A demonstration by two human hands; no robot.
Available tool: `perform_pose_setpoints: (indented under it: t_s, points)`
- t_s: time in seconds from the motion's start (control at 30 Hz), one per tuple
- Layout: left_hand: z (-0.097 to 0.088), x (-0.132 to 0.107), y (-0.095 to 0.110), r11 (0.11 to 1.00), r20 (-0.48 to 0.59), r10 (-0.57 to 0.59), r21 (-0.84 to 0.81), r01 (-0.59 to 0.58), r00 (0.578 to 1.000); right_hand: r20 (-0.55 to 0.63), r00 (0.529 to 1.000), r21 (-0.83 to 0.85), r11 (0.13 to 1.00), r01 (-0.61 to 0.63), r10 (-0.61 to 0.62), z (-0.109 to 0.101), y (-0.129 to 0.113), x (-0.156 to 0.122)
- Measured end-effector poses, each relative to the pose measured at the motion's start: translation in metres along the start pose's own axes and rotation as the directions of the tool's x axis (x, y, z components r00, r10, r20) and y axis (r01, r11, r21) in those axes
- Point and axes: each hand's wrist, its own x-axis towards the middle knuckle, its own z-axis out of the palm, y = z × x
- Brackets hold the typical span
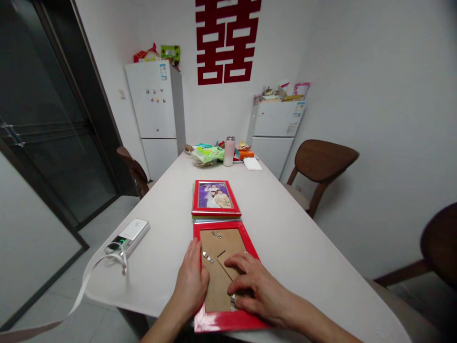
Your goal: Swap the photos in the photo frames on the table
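A red picture frame (257, 255) lies face down at the table's near edge, its brown backing board (217, 290) facing up. Along the frame's left side, my left hand (191, 276) grips the rim, thumb over the backing. My right hand (259, 288) bends over the lower right part, its thumb and index finger at a small metal clip (233, 303), partly hidden by the fingers. Another metal clip (207, 257) shows at the left, and a metal hanger (216, 234) at the top. A slit outlines a stand flap in the board.
Just beyond lies a second red frame (234, 197) with a wedding photo, stacked on other flat pieces. A power bank (130, 236) with a white cable (84, 286) sits left. Farther back are a pink bottle (229, 152) and green packets (207, 154). Chairs (323, 162) flank the table.
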Motion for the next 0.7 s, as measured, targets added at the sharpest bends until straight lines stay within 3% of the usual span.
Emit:
perform_pose_setpoints:
  t_s: [0.23, 0.4, 0.57, 0.7]
  points:
    - [0.0, 0.0, 0.001, 1.0, -0.007, -0.004, -0.019, 0.004, 1.0, -0.135, 0.986, -0.007, 0.995, -0.104, 0.103, 0.013, -0.004, 0.008]
    - [0.01, 0.004, 0.011, 0.997, 0.004, 0.004, -0.073, -0.004, 1.0, -0.26, 0.935, -0.059, 0.963, -0.263, 0.24, 0.01, 0.004, 0.004]
    - [0.019, 0.007, 0.016, 0.993, -0.001, 0.001, -0.121, -0.001, 1.0, -0.297, 0.923, -0.06, 0.96, -0.273, 0.244, 0.009, 0.013, 0.006]
    - [0.012, 0.009, 0.021, 0.975, -0.004, -0.039, -0.219, 0.037, 0.999, -0.336, 0.908, -0.056, 0.957, -0.285, 0.251, -0.002, 0.008, 0.009]
